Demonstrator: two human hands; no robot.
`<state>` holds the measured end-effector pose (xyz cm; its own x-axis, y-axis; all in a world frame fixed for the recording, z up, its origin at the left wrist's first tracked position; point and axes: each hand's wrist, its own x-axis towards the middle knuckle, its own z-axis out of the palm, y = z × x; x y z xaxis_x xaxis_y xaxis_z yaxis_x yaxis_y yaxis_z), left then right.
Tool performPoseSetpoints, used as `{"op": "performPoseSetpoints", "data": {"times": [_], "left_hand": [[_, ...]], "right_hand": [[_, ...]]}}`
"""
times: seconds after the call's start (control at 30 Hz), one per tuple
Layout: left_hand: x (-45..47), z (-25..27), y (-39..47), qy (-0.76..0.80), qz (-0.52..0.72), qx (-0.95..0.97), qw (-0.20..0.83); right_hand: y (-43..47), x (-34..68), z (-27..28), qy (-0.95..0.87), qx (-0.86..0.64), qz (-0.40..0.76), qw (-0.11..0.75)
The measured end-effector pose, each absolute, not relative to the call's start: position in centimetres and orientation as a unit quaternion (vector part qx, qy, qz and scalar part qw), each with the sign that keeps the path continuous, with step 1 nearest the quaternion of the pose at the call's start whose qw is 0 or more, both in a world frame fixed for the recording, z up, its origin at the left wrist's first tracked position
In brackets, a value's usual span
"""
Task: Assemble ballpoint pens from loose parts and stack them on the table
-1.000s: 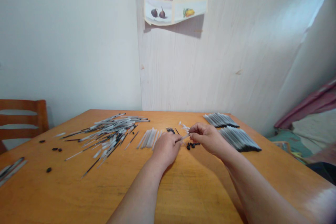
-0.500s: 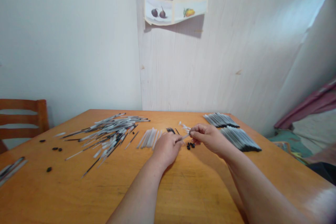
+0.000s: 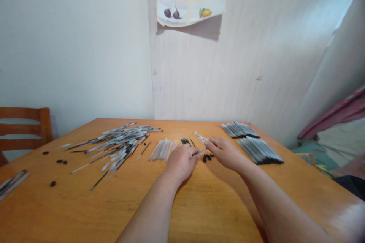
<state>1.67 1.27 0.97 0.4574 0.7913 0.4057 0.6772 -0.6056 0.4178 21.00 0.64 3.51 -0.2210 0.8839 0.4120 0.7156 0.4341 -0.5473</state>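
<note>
My left hand is closed around a thin clear pen barrel, whose end sticks out to the right past the fingertips. My right hand is just beyond that end, its fingers together against a few small whitish clear pieces. Whether it pinches one of them is hidden. Several small black plugs lie below the right fingers. Behind my left hand are black-tipped refills, and to its left a row of clear empty barrels.
A loose heap of pen refills and clear parts spreads over the left of the wooden table. Two neat stacks of black-ended pens lie at the right. Stray black plugs sit near the left edge, by a chair.
My right hand has shifted from the barrel's end toward the small clear pieces, its fingers now extending farther forward. My left hand stays in place with the pen barrel.
</note>
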Motion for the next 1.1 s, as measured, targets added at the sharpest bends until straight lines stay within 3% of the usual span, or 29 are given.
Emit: {"op": "performPoseSetpoints", "data": {"times": [0.4,0.7,0.93,1.1], "left_hand": [[1.7,1.2,1.4,0.434,0.302,0.836,0.147],[1.9,1.4,1.1,0.434,0.305,0.838,0.132],[2.0,1.5,1.3,0.391,0.329,0.830,0.224],[2.0,1.4,1.3,0.384,0.341,0.829,0.220]], "right_hand": [[0.0,21.3,4.0,-0.712,-0.484,0.302,0.409],[0.6,20.6,3.3,-0.723,-0.537,0.136,0.413],[0.0,20.4,4.1,-0.673,-0.474,0.346,0.451],[0.0,20.2,3.9,-0.655,-0.497,0.325,0.468]]}}
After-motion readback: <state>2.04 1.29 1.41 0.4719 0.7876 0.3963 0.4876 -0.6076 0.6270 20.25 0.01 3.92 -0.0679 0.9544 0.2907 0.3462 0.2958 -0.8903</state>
